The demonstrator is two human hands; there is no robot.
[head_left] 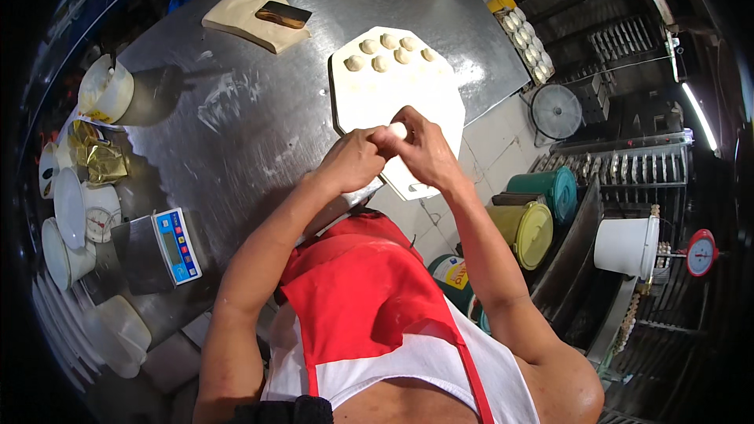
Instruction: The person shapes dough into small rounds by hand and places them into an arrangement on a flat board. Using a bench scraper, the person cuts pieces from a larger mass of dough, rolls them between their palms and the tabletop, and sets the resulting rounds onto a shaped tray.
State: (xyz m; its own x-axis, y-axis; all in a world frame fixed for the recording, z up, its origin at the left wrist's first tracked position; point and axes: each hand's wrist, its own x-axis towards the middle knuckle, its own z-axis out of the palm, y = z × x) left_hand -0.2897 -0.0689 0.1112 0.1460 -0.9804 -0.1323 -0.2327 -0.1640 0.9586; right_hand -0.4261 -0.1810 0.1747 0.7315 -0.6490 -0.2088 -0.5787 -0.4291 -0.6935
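1. Dough, a small pale rounded piece (pixel 399 130), shows at the centre of the frame between the two hands, above the lower part of the white many-sided board (pixel 393 98).
2. The right hand (pixel 426 151) is curled narrow around this piece, its fingers bent over the far side.
3. The left hand (pixel 353 160) is also curled and meets the right at the piece (its fingertips are partly hidden, so I cannot tell whether it grips or only touches).
4. Seven pale round dough balls (pixel 381 63) sit in two uneven rows near the upper end of the board, apart from one another.
5. Board and balls are on the grey, flour-smeared metal table (pixel 267 137), whose surface fills the upper left and middle of the frame.
6. At the upper left, a thick cream-coloured slab of dough (pixel 236 14) lies flat, with a dark brown rectangular block (pixel 283 14) resting on it.
7. At the left lie a white round tub (pixel 107 93), a crumpled gold foil packet (pixel 102 160) and, lower, a blue-and-white digital scale (pixel 177 245).
8. A red cloth apron (pixel 353 290) covers the person's front at lower centre; to its right stand a green lidded bucket (pixel 561 195) and a yellow lidded bucket (pixel 534 235).
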